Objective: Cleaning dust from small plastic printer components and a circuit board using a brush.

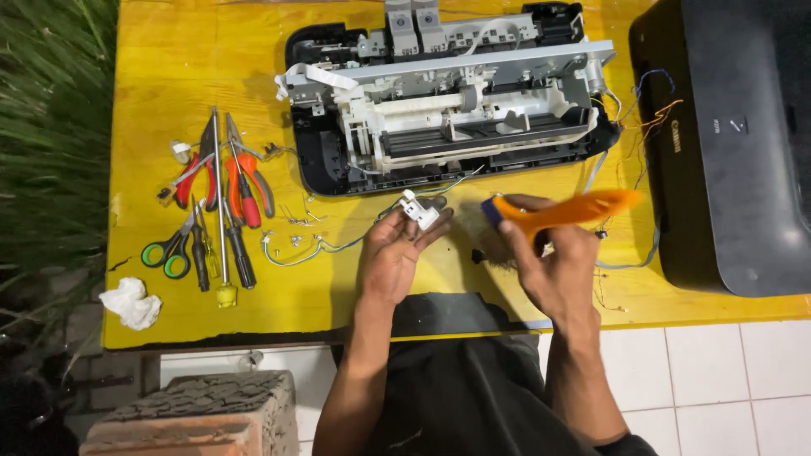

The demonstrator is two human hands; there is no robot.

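likely risk: the small white plastic part (420, 210) sits pinched only at the fingertips of the left hand (393, 253), so a hard stroke from the orange-handled brush (562, 211) could flick it onto the yellow table (152, 84) among the loose screws (296, 219), or down to the tiled floor (718, 371). left hand is palm up, fingers curled narrow round the part, near the opened printer (448, 101). right hand (549, 266) fists the brush handle, blurred, to the right of the part.
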